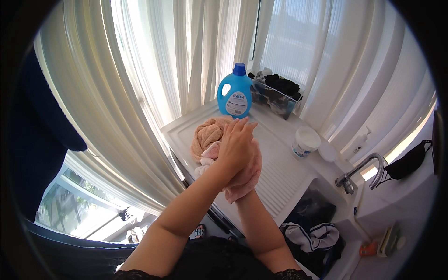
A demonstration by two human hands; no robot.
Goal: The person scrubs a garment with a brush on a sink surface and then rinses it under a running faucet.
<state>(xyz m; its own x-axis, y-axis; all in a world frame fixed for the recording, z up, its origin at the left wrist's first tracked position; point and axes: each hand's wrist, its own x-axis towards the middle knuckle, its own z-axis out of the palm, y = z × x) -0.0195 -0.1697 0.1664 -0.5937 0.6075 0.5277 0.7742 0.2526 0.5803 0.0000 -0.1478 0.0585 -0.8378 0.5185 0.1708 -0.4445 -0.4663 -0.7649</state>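
My left hand [238, 145] lies over a pink towel [253, 164], its fingers stretched out and pointing away from me. Beneath that towel is my right hand [247, 199], mostly covered, with little more than the wrist showing. The pink towel is bunched between both palms and drapes over the right wrist. Just left of it, a rolled peach towel [207, 134] rests on the white washboard countertop [276, 182]. A small white cloth [204, 166] pokes out below the peach roll, partly hidden by my left wrist.
Behind the towels stands a blue detergent jug [235, 94], beside a clear bin [271, 99] of dark clothes. A white tub [306, 141] and its lid [328, 151] sit at right. Clothes [311, 236] fill the sink under a chrome faucet [364, 168]. Curtains [147, 87] hang at left.
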